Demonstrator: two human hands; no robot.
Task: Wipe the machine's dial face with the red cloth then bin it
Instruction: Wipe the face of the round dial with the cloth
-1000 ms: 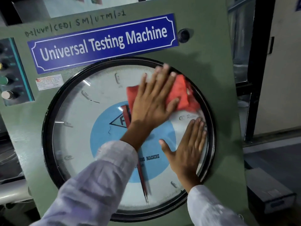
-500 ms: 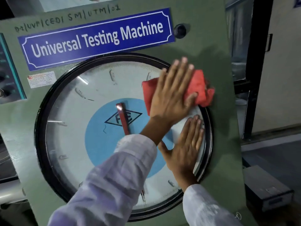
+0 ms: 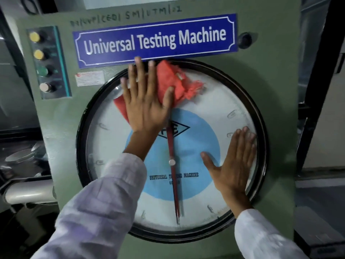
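Green sheet metal fills the head view: the machine (image 3: 270,94) front, with a blue nameplate (image 3: 155,41) reading "Universal Testing Machine" above a round dial (image 3: 214,101) in a black rim. A button panel (image 3: 49,62) with two yellow, one green and one pale knob sits at upper left. The left hand (image 3: 145,101) lies flat, fingers spread, pressing the red cloth (image 3: 173,85) against the glass at the dial's top, fingertips reaching the nameplate's lower edge; cloth bunches out to its right. The right hand (image 3: 231,165) is open, palm flat on the glass at the dial's right side, holding nothing. A red pointer (image 3: 174,186) hangs downward.
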